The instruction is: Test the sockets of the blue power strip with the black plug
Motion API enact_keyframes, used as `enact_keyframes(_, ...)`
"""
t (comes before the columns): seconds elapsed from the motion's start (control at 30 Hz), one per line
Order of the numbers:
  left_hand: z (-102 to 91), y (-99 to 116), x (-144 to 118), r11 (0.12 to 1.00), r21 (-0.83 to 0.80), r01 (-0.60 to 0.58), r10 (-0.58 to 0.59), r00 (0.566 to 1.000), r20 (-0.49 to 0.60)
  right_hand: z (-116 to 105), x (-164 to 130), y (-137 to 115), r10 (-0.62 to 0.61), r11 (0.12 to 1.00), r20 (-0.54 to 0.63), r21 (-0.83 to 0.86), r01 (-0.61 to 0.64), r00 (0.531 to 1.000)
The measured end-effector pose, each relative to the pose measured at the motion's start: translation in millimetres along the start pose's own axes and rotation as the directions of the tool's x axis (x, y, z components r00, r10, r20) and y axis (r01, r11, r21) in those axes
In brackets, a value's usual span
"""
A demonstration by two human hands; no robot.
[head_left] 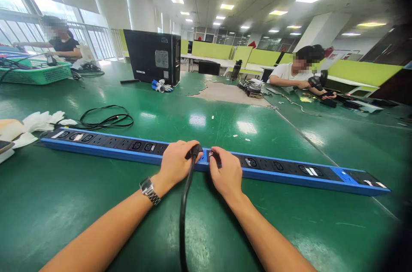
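A long blue power strip (273, 176) with a row of black sockets lies across the green table. My left hand (176, 161), with a watch (149, 191) on its wrist, is closed around a black power plug (195, 151) at the strip's middle. From that plug a thick black cable (183, 220) runs down toward me. Whether the plug sits in a socket is hidden by my fingers. Just to the right, my right hand (227, 170) rests with curled fingers on the strip. Its fingertips touch the strip's top by a dark part, mostly covered by the hand.
A black computer case (148, 55) stands at the back, with gloves (161, 86) beside it. Coiled black cable (107, 117) lies behind the strip. A green basket (41, 75) is at far left. One person (289, 72) sits at right, another (62, 44) at left.
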State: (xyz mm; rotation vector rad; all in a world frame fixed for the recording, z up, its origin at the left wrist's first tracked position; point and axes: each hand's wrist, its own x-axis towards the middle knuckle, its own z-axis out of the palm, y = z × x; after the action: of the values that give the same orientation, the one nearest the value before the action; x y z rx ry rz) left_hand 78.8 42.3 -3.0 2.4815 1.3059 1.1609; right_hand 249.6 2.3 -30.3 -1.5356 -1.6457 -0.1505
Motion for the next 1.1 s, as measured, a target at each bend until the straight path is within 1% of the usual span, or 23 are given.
enact_keyframes(0.13,5.7,8.0,2.3,0.998,0.06,0.003,-0.003,1.0,0.005,-2.2,2.8,2.2,0.045,0.998,-0.007,0.045,-0.045,0.999)
enact_keyframes(0.27,7.3,9.5,2.5,0.993,0.102,-0.062,0.061,0.998,0.02,-2.2,2.4,0.6,0.039,0.997,-0.018,0.06,-0.038,0.999)
enact_keyframes(0.33,8.6,8.8,3.4,0.991,0.112,-0.072,0.069,0.997,0.031,-2.1,1.5,-0.3,0.033,0.997,-0.019,0.076,-0.031,0.999)
enact_keyframes(0.43,9.7,6.6,4.7,0.99,0.107,-0.096,0.089,0.994,0.068,-2.4,0.5,-0.6,0.028,0.996,-0.006,0.086,-0.028,1.0)
enact_keyframes(0.53,8.9,4.1,3.7,0.984,0.086,-0.156,0.146,0.983,0.109,-2.7,0.4,-0.1,0.033,0.995,0.002,0.089,-0.033,0.999)
enact_keyframes(0.63,7.8,1.7,-0.9,0.978,0.074,-0.195,0.184,0.974,0.131,-2.7,0.7,-0.1,0.011,0.996,-0.01,0.086,-0.01,1.0)
enact_keyframes(0.7,8.0,0.4,-4.8,0.974,0.075,-0.214,0.201,0.967,0.154,-2.9,0.5,-1.3,-0.016,0.997,-0.019,0.072,0.017,1.0)
enact_keyframes(0.77,9.2,-0.4,-7.8,0.975,0.088,-0.206,0.19,0.969,0.158,-3.2,-0.2,-4.0,-0.063,0.996,-0.03,0.067,0.065,0.998)
enact_keyframes(0.83,10.8,-0.6,-9.1,0.979,0.106,-0.176,0.161,0.977,0.14,-3.2,-1.3,-8.4,-0.152,0.985,-0.045,0.08,0.155,0.987)
enact_keyframes(0.93,12.3,-0.4,-8.7,0.982,0.112,-0.153,0.14,0.984,0.113,-1.9,-2.4,-16.5,-0.293,0.951,-0.066,0.083,0.298,0.954)
enact_keyframes(1.0,12.7,-0.2,-8.0,0.982,0.106,-0.156,0.145,0.984,0.1,-0.4,-1.5,-20.4,-0.331,0.941,-0.08,0.046,0.336,0.94)
enact_keyframes(1.1,13.2,-0.1,-7.4,0.983,0.097,-0.155,0.148,0.986,0.073,1.8,1.8,-22.0,-0.356,0.934,-0.117,0.004,0.359,0.927)
